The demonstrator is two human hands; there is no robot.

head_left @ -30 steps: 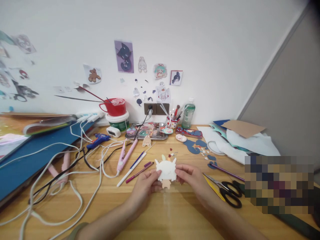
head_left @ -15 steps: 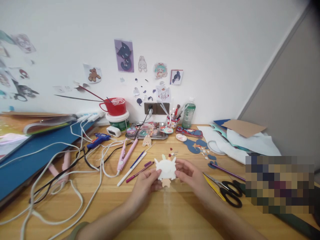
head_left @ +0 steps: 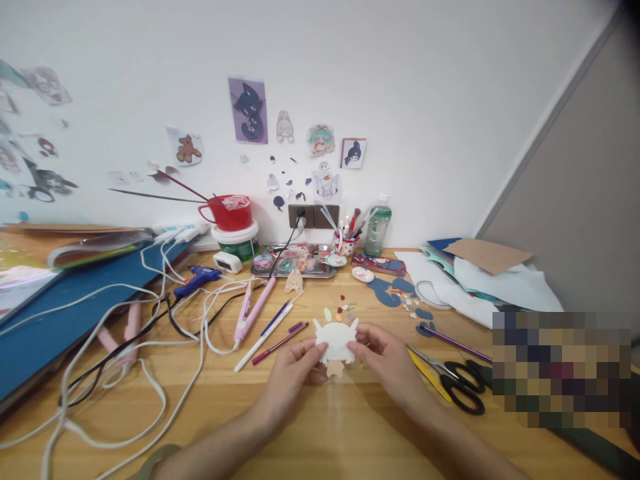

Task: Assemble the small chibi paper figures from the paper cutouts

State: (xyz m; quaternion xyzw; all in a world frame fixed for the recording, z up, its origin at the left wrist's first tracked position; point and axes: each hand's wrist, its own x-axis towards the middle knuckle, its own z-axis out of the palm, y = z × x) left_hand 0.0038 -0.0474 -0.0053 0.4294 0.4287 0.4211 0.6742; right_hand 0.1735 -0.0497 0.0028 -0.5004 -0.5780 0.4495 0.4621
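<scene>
Between my two hands is a white foam-like cutout [head_left: 336, 338] shaped like a character's head with pointed ears and a small beige body below. My left hand [head_left: 300, 360] pinches its left edge, thumb in front and fingers behind. On its right edge, the thumb and fingers of my right hand [head_left: 377, 350] are closed too. Just beyond the cutout lie a pale green leaf-shaped piece [head_left: 328, 314], an orange piece [head_left: 339, 317] and small dark red bits [head_left: 342, 298].
Scissors [head_left: 457, 383] and a yellow cutter [head_left: 430, 377] lie right of my hands. Left are a purple pen [head_left: 280, 345], a pink flat iron [head_left: 256, 313], a blue glue gun [head_left: 197, 280] and tangled white cables [head_left: 163, 393]. A metal tray [head_left: 320, 272] sits at the back.
The cutout has shifted slightly to the right and toward me, with both hands still gripping it. The leaf-shaped and orange pieces behind it show more fully.
</scene>
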